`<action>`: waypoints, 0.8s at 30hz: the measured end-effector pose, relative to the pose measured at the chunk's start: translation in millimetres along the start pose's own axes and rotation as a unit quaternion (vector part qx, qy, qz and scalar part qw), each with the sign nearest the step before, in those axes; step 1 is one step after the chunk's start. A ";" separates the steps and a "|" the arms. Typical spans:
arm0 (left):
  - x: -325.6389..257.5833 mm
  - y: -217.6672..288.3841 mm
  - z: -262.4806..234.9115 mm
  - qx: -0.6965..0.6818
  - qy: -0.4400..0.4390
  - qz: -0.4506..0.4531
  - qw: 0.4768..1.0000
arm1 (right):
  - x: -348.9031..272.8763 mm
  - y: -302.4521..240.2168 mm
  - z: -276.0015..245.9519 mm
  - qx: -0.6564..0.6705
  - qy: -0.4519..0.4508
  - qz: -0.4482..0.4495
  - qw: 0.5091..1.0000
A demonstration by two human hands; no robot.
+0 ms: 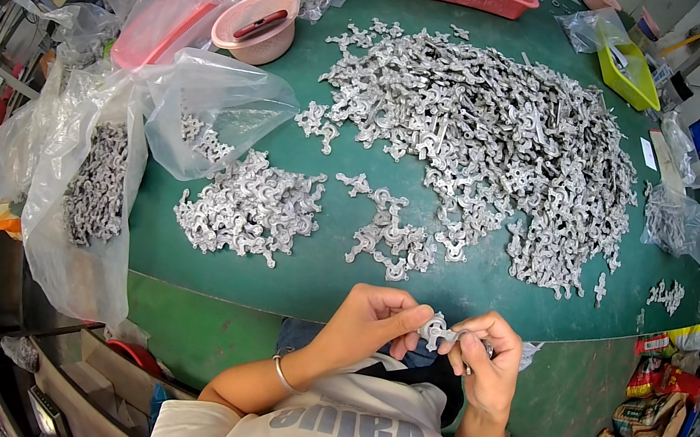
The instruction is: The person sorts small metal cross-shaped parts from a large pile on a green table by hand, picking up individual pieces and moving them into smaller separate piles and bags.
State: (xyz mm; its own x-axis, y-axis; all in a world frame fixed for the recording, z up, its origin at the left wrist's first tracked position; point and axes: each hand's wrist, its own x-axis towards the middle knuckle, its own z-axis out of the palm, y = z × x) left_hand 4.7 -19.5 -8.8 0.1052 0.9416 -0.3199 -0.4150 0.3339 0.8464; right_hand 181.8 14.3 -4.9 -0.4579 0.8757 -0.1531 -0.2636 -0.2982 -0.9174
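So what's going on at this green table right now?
A person seated at the green table holds one small silvery metal part between both hands, left hand and right hand, close to the chest. A big heap of the same parts covers the far side, with two smaller piles nearer. Clear plastic bags with more parts sit at the left, beside a pink bowl.

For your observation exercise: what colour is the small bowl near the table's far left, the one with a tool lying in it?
Pink: the bowl shows clearly in the head view.
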 end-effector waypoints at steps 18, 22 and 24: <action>-4.4 4.3 8.0 -0.011 0.032 0.052 0.998 | -4.0 0.8 7.1 -0.020 0.009 -0.086 0.996; -3.9 4.8 11.5 0.001 0.025 0.072 0.997 | -3.9 2.4 7.8 0.036 0.001 -0.099 0.994; -3.2 5.2 12.7 0.006 0.016 0.081 0.997 | -3.5 4.3 8.1 0.057 0.002 -0.108 0.992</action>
State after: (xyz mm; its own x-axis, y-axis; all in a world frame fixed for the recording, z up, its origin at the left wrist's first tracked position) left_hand 13.6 -20.2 2.0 0.0081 0.9814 -0.1919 -0.4132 0.1781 0.8930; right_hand 175.3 6.9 -5.3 -0.3763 0.9256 0.0414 -0.4505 -0.1438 -0.8811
